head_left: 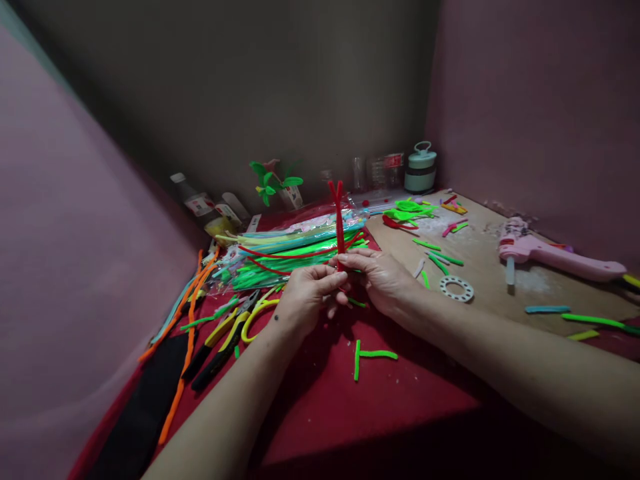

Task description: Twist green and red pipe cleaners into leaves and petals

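The surface (325,420) is covered in red material, cloth-like and matt. The red stems (339,220) appear fuzzy and soft, without gloss; the green stems (280,263) show the same pile beneath clear plastic film that is creased and glossy. The pliers (223,337) present metal jaws and yellow-and-black grips, apparently plastic or rubber. The glue gun (560,257) has a smooth pink plastic body. The brown board (480,257) reads as matt, wood or cardboard, marked by whitish, powdery patches. The bottle (195,199) is clear, shiny plastic. The white ring (456,289) looks smooth; its material cannot be determined.
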The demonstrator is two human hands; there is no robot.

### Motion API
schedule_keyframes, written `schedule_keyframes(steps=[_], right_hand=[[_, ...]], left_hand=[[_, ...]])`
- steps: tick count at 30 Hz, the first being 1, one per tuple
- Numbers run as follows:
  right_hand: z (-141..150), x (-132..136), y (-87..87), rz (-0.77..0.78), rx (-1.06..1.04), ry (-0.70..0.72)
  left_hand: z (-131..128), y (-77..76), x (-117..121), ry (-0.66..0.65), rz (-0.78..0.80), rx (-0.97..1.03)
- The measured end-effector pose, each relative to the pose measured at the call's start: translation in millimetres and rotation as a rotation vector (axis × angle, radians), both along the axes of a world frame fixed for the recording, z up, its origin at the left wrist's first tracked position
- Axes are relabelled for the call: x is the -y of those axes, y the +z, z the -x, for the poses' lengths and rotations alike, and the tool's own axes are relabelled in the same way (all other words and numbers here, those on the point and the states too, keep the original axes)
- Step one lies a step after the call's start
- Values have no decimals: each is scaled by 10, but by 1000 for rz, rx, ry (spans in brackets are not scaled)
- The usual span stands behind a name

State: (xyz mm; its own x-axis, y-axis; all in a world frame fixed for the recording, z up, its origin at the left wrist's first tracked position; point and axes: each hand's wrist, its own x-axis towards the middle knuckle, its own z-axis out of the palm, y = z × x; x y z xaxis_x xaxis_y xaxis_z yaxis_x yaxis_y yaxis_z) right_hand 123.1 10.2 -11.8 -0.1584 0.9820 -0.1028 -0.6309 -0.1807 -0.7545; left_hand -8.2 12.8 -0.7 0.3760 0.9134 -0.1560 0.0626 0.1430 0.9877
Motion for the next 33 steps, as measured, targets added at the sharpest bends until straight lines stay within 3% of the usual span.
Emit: schedule_keyframes(steps=[11,17,23,33], right_hand=[[-14,6,-48,-47,79,96],[-28,-23,-59,8,53,117],[-35,-32,-10,31,9,45],[-61,-48,28,51,-1,53]], left_hand=[[102,53,-111,-153,314,110],[93,58,-99,-147,278,81],[55,44,-53,-85,100,-5],[73,34,-107,-148,229,230]])
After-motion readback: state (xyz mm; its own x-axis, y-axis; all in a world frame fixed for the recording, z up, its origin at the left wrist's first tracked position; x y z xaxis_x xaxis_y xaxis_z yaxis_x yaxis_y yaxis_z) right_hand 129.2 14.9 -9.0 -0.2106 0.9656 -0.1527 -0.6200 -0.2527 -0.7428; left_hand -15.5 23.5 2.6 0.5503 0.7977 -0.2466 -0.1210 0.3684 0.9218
